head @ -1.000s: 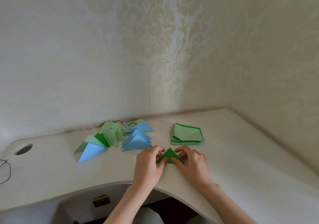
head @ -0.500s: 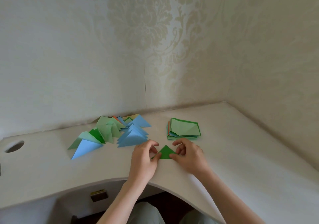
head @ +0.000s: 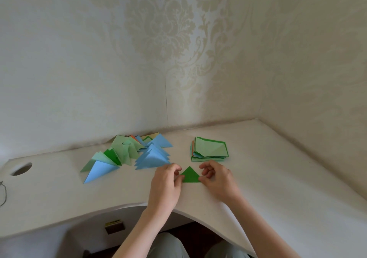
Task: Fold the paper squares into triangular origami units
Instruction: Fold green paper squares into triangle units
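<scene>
One dark green triangle (head: 190,176) lay flat on the desk (head: 278,174), between two hands. Left hand (head: 165,186) pinched its left corner; right hand (head: 218,180) pinched its right corner. One stack (head: 209,152) of squares beyond. Folded pile (head: 127,154): a dozen or more, exact count unclear. No legible writing.

The fingers of both hands no longer cover the green triangle (head: 190,176): more of it shows flat on the desk (head: 278,178). The left hand (head: 165,186) now touches only its left corner, the right hand (head: 218,180) its right corner, fingertips lifted off the top.
</scene>
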Demonstrator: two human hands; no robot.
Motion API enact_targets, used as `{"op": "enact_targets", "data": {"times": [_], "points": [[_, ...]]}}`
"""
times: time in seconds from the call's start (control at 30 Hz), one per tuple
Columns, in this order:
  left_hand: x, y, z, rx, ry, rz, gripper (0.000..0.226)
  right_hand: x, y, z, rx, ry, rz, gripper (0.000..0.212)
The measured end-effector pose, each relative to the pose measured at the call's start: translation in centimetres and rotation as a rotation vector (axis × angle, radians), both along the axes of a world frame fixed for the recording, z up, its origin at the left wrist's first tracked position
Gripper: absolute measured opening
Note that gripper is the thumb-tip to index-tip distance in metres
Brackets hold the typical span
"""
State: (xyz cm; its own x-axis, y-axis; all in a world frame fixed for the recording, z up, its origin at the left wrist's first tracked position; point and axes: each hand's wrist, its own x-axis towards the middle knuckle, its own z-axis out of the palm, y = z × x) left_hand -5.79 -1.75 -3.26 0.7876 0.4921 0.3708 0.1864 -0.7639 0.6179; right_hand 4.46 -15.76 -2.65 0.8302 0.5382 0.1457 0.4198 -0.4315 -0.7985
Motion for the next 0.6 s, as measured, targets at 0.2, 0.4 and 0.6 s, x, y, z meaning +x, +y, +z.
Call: {"op": "enact_targets", "data": {"times": [0.2, 0.4, 0.6], "points": [[0.8, -1.2, 0.1, 0.008, 0.082, 0.064, 0.029, 0.0, 0.0, -0.2, -0.011, -0.023, 0.004, 0.025], [1.3, -0.9, 0.2, -0.107, 0.045, 0.029, 0.018, 0.0, 0.1, -0.4, 0.005, -0.035, 0.000, 0.025], [0.9, -1.0, -0.6, -0.050, -0.074, -0.005, 0.021, -0.4, -0.1, -0.4, 0.054, -0.037, -0.014, 0.026]]}}
